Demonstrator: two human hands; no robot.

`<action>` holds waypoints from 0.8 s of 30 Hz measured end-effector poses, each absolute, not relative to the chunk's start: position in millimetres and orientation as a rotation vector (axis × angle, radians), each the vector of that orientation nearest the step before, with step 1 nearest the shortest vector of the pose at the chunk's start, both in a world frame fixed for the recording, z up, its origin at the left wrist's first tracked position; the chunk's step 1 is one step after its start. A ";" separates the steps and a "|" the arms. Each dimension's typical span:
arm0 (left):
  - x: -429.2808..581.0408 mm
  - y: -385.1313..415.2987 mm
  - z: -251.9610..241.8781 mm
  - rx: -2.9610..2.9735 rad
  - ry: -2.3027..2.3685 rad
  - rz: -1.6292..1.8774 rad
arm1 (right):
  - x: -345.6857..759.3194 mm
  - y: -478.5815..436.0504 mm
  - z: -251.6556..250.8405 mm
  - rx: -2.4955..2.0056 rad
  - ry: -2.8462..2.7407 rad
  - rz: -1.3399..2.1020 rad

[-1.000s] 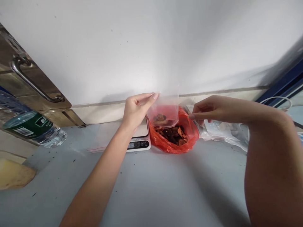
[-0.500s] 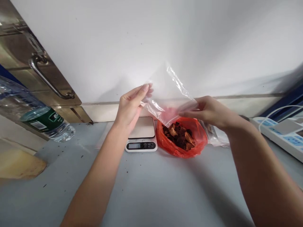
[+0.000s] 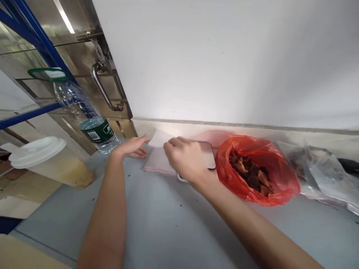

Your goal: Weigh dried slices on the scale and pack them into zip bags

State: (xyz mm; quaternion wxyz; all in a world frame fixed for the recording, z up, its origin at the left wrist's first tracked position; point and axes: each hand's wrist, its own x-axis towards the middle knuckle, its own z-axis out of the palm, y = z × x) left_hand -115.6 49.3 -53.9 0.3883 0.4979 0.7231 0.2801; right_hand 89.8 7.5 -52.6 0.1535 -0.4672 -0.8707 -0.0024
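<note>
A clear plastic zip bag [image 3: 158, 158] lies flat on the grey counter by the wall. My left hand [image 3: 130, 147] rests at its left edge with the fingers stretched out flat. My right hand [image 3: 185, 160] hovers over the bag's right side, fingers curled with the tips on the bag's top edge. Under that hand a small kitchen scale [image 3: 208, 154] shows only its platform corner. Right of the scale an open red plastic bag [image 3: 276, 175] holds dark dried pieces [image 3: 251, 175].
A water bottle [image 3: 97, 131] with a green label stands at the back left by a metal cabinet with a handle [image 3: 102, 86]. A lidded white cup [image 3: 35, 151] sits far left. More clear bags [image 3: 322, 170] lie at the right. Dark crumbs dot the counter [image 3: 168, 224].
The clear bag was held up between both hands above the red bag; now it lies flat on the counter left of the scale, and both hands have come down and leftwards. The view has swung left.
</note>
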 end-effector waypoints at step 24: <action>-53.1 72.9 -84.5 2.010 1.656 0.305 | 155.4 -21.7 -54.7 -0.946 -2.679 0.844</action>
